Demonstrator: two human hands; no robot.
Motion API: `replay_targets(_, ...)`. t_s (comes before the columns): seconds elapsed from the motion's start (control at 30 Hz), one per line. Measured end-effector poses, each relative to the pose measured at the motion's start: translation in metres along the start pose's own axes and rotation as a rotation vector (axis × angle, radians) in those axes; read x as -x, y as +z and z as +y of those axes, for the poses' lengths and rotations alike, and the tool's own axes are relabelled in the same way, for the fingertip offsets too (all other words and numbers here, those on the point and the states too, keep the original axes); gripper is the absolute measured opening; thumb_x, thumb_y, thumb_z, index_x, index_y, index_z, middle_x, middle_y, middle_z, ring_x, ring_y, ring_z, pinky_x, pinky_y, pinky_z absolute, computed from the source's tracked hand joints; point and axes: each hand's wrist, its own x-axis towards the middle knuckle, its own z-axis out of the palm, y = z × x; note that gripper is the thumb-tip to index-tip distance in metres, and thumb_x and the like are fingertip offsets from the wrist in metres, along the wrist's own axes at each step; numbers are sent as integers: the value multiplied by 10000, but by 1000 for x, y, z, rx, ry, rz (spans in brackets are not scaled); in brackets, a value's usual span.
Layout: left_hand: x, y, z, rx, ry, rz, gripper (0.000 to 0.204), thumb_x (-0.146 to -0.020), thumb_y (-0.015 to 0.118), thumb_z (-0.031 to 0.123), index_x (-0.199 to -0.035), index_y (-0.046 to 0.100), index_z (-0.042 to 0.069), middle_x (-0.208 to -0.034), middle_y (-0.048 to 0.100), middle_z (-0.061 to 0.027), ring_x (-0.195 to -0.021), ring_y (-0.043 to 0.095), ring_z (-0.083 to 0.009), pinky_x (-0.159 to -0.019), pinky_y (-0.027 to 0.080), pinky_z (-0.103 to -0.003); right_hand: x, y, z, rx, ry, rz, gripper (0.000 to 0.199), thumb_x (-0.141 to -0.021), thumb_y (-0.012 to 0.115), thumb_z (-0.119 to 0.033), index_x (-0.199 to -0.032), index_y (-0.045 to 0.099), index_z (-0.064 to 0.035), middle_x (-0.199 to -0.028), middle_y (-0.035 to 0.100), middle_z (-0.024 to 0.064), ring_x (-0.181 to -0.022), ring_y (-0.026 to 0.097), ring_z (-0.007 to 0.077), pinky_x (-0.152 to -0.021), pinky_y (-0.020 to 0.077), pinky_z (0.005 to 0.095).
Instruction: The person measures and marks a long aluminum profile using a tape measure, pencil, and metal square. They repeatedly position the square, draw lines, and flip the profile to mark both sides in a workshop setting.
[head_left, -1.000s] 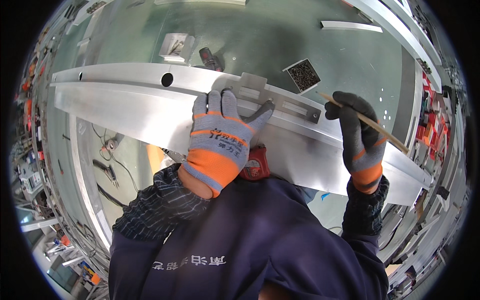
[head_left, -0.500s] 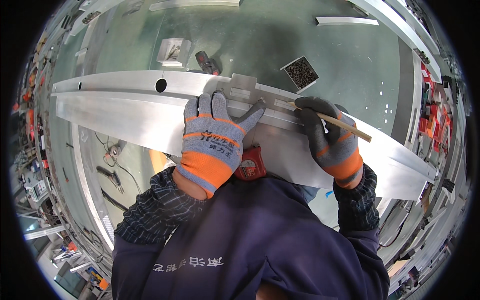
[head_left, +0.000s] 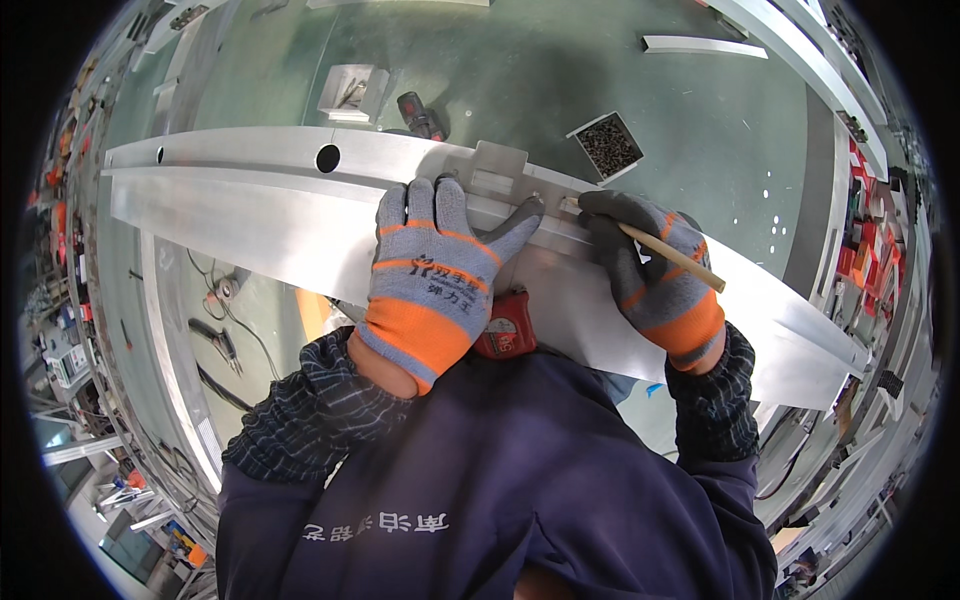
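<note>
A long silvery aluminium profile (head_left: 240, 200) lies across in front of me. On its far edge sits a small metal plate with a raised tab (head_left: 499, 160). My left hand (head_left: 430, 260), in a grey and orange glove, rests over the profile with fingers stretched forward and the thumb out against the plate. Gloved alike, my right hand (head_left: 650, 265) pinches a slim tan pencil (head_left: 680, 259); the light tip points left at the plate's right part. Just what the tip touches is too small to tell. Against the profile's near side stands a red tape measure (head_left: 508, 325).
Past the profile, on the green surface, are a black cordless tool (head_left: 419, 116), a white box of small metal pieces (head_left: 353, 92) and an open box of dark screws (head_left: 606, 147). Pliers (head_left: 216, 340) and a cable lie at left. Red bins (head_left: 862, 255) line the right.
My right hand has shifted slightly left with the pencil, whose tip has come nearer my left thumb. The left hand stays on the profile. The view has shifted slightly.
</note>
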Motion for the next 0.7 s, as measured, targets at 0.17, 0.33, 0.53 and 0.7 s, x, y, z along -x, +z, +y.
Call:
replay_targets(0.17,0,-4,-1,75,-16,-42,814,-864,788,296,-1640,586,435,-1446,586,-322,-1367,541,-494,-1168,394,-637,0,0,0,-63,38,-21,260,-986,703,15,-1231,767,-42,-1052,816,172,-912,804,341,-819,643,378)
replay_targets(0.33,-1,-7,-1,86,-12,-45,786,-859,792,296,-1615,618,429,-1424,600,-311,-1348,546,-482,-1151,403,-628,-6,-6,-5,-18,55,-81,223,-1016,680,8,-1222,757,-25,-1042,818,157,-915,805,300,-817,640,363)
replay_targets(0.53,0,-6,-2,81,-2,-18,771,-866,785,291,-1610,625,415,-1391,617,-296,-1325,555,-476,-1127,423,-614,-15,-17,-5,97,73,-192,181,-1071,631,10,-1210,747,6,-1002,803,136,-901,783,230,-823,621,355)
replay_targets(0.7,6,-3,-5,-12,22,21,705,-978,701,290,-1661,555,387,-1298,640,-255,-1240,598,-449,-1047,459,-603,-19,-40,-14,212,206,-280,165,-1080,642,-18,-1190,762,10,-973,800,133,-866,764,219,-801,606,352)
